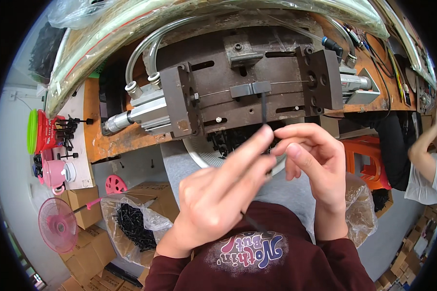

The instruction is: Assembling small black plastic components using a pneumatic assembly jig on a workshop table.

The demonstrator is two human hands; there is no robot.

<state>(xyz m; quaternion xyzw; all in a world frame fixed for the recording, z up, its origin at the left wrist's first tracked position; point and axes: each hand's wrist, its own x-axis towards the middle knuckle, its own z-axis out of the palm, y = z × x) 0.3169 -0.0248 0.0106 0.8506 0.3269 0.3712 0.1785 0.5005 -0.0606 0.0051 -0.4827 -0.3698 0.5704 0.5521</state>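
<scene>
Centrally in the frame, a thin, light, flexible black strip (pixel 264 112) is pinched near its lower end between narrowed fingertips of the left hand (pixel 218 203) and right hand (pixel 315 165).

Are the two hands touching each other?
Touching. The head view shows the left hand with its fingertips meeting the right hand fingertips, pinching a thin black strip between them.

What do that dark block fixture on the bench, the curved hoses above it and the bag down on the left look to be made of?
The block fixture looks like dark, dull steel, with worn bare edges and bolt heads. The hoses seem to be clear flexible plastic, since the bench shows through them. The bag looks like thin, crinkled transparent plastic film; small black parts show inside.
</scene>
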